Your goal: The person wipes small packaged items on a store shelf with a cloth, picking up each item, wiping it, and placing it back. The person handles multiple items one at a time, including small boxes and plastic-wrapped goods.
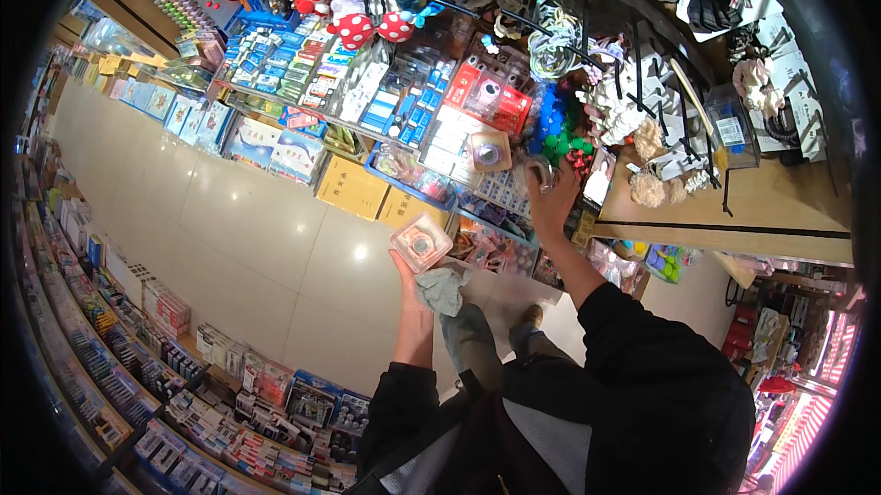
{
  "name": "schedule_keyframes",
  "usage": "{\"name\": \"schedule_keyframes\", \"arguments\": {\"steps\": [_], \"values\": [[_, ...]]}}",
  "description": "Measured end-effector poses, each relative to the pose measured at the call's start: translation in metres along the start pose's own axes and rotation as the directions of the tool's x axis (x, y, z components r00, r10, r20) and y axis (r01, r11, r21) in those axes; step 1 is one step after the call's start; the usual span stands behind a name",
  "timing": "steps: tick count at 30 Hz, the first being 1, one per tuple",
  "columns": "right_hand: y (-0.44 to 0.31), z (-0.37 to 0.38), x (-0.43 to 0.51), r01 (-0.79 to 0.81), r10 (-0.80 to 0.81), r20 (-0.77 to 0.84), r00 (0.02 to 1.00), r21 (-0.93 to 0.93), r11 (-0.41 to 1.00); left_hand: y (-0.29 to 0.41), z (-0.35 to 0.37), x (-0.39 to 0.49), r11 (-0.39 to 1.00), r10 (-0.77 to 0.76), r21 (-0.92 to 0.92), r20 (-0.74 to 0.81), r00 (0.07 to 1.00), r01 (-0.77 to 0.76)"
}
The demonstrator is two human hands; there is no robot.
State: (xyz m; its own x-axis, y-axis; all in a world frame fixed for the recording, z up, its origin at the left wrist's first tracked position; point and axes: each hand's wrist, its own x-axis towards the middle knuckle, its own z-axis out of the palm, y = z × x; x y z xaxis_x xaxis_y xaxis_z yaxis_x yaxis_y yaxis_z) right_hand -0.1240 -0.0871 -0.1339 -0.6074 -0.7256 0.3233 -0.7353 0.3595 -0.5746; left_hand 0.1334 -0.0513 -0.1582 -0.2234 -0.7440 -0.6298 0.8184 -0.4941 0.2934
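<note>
My left hand (407, 282) holds a square clear plastic box (421, 243) with a pinkish round item inside, above the floor in front of the shelf. A grey cloth (440, 290) hangs at the same hand, just below the box. Over at the display shelf, my right hand (555, 204) has its thumb and fingers on either side of a small, clear, roundish item (544, 173); whether it grips this item is unclear. Left of those fingers, a similar square box with a purple round item (490, 151) lies on white packs (454, 149).
Blue and white eraser packs (406, 109) fill trays on the shelf. Hair accessories (375, 28) hang from protruding black hooks above. Yellow notebooks (352, 187) lie lower down. Across the tiled floor (255, 220), another shelf (241, 436) holds boxed goods. Blue and green pompoms (561, 140) sit beyond my right hand.
</note>
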Motion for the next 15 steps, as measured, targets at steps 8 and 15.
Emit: {"name": "schedule_keyframes", "arguments": {"steps": [8, 15], "values": [[-0.089, 0.023, 0.03, 0.17, -0.042, 0.441, 0.896, -0.257, 0.951, -0.006, -0.012, 0.003, 0.996, 0.046, -0.072, -0.015, 0.999, -0.047], [-0.079, 0.012, 0.023, 0.244, -0.185, 0.28, 0.942, -0.192, 0.951, -0.008, 0.02, -0.022, 0.998, 0.046, -0.034, 0.041, 0.998, -0.044]]}}
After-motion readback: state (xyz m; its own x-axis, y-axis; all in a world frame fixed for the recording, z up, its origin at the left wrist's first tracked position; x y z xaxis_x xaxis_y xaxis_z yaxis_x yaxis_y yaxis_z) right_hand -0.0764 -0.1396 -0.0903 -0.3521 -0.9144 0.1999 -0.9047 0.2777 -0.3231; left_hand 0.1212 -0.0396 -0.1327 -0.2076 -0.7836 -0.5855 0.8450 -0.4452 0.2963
